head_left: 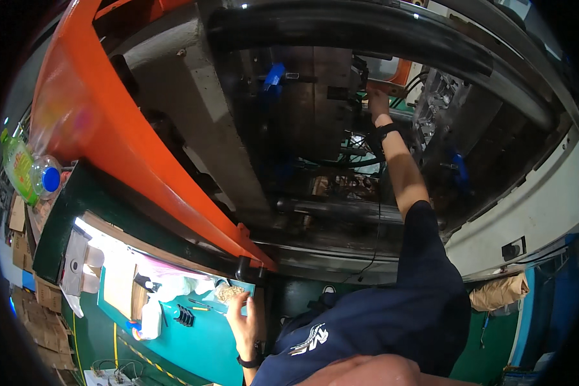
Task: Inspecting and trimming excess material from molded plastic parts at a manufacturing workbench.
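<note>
My right hand (378,106) reaches far into a large machine, between a dark metal mould block (328,109) and a shiny metal mould face (436,106). Its fingers are against the block's side, and shadow hides what they touch. A black band circles that wrist. Lower left, my left hand (243,328) is over the edge of a teal work table (206,350), thumb and fingers apart. Its fingertips are beside a clear bag of small beige parts (230,293). Nothing shows in that hand.
An orange machine frame (135,122) slants between table and mould space. Thick dark bars (354,29) cross above my right arm. On the table are a white bottle (151,318), a black slotted piece (184,316) and pens (199,309). A brown wrapped bundle (499,293) lies at right.
</note>
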The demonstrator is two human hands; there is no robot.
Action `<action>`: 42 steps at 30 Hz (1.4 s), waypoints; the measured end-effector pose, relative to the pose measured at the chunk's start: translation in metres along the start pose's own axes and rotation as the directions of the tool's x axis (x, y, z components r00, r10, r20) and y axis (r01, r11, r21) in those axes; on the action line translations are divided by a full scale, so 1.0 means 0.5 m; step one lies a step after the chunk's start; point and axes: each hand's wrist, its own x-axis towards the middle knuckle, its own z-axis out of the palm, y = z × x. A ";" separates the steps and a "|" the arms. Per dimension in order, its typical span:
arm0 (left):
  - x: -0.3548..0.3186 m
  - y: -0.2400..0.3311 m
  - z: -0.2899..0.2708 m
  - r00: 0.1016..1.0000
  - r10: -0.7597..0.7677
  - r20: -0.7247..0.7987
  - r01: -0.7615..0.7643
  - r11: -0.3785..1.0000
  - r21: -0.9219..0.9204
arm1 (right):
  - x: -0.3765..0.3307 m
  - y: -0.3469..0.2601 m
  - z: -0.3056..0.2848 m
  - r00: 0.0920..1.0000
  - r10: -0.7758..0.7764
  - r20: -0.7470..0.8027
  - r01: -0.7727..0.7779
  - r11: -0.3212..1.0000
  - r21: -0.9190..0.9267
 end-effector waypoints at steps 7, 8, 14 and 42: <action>0.075 0.133 0.110 0.841 0.299 0.451 -0.177 0.939 -0.293 | -0.109 -0.033 -0.142 0.948 -0.037 -0.316 0.089 0.984 0.154; 0.089 0.131 0.129 0.796 0.361 0.485 -0.215 0.919 -0.330 | -0.192 -0.054 -0.151 0.974 0.002 -0.226 0.056 0.967 0.249; 0.172 0.147 0.264 0.622 0.394 0.676 -0.206 0.916 -0.345 | -0.781 -0.092 -0.276 0.840 -0.500 -0.211 0.411 0.840 -0.354; 0.272 0.103 0.422 0.752 0.507 0.421 -0.429 0.862 -0.271 | -0.116 0.030 -0.135 0.923 -0.146 0.356 0.318 0.811 -0.491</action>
